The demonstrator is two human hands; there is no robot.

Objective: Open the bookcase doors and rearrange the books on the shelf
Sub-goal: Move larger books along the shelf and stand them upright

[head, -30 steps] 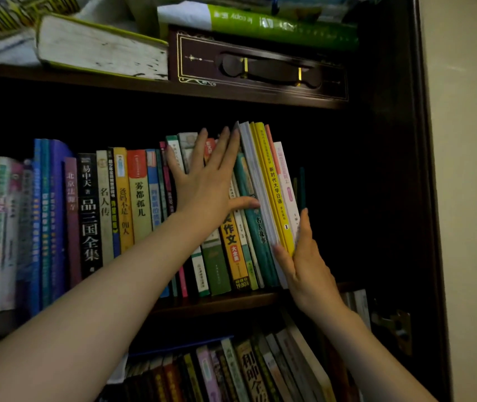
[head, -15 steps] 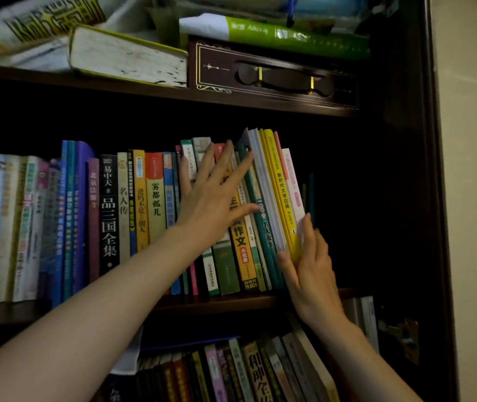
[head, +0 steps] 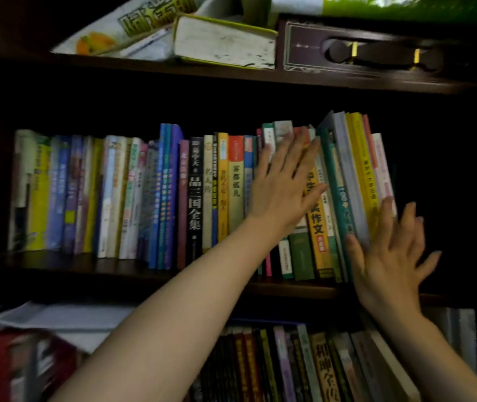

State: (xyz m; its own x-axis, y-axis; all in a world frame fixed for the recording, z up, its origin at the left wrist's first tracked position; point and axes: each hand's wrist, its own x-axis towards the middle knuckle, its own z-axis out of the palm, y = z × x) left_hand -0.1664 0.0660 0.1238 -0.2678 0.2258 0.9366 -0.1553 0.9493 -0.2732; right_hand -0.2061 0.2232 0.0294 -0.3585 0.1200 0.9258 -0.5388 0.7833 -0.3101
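Note:
A dark wooden bookcase holds a row of upright books on its middle shelf [head: 109, 265]. My left hand [head: 281, 187] lies flat with straight fingers against the spines near the row's right part, over a white-green and an orange book. At the row's right end a few tall books [head: 356, 175], grey, yellow and pink, lean to the left. My right hand [head: 391, 250] has spread fingers pressed against the lower part of these leaning books, thumb on the grey one. Neither hand grips a book.
The upper shelf [head: 231, 74] carries a thick book lying flat [head: 225, 42], papers and a dark box [head: 362, 50]. The lower shelf holds more books [head: 304, 364], several leaning. To the right of the leaning books is a dark gap [head: 446, 184].
The camera has moved closer and swung left. My right hand's fingers have spread out against the leaning books. My left hand stays flat on the spines.

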